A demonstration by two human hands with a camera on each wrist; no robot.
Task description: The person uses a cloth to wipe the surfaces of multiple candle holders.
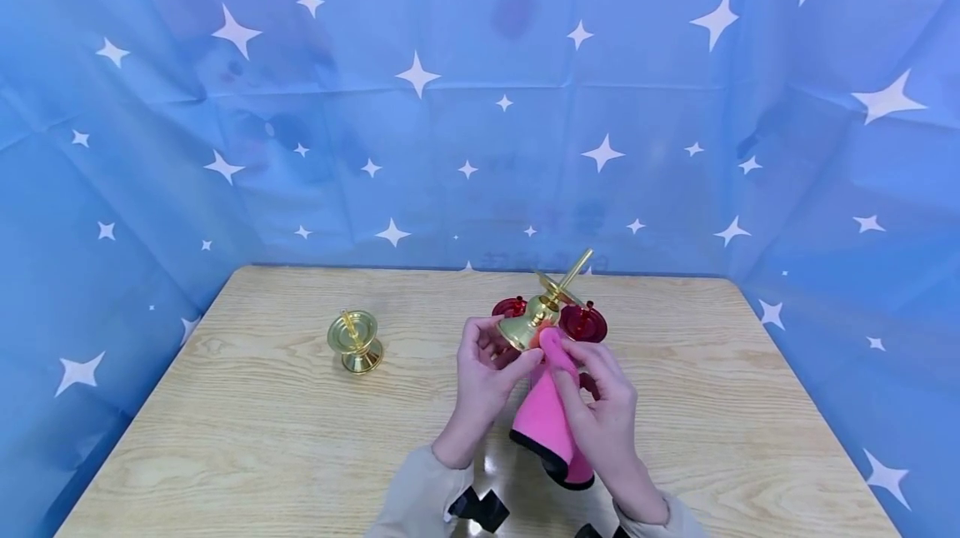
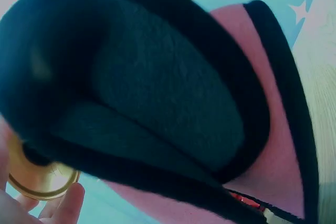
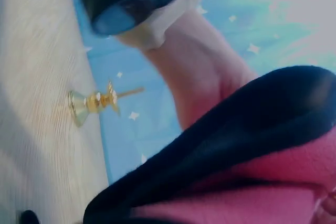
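Observation:
My left hand grips a shiny gold candle holder by its flared base. The holder is tilted, its thin spike pointing up to the right, and overlaps two red holders behind it. My right hand pinches a pink cloth with black edging, its top fold right against the gold base. The cloth hangs down between both hands. In the left wrist view, the cloth's dark underside covers most of the picture, with part of the gold base showing at lower left beside fingertips.
Another gold candle holder stands upright on the wooden table to the left. Behind the hands are two red holders, one right and one left. A blue star-patterned curtain encloses the table's back and sides.

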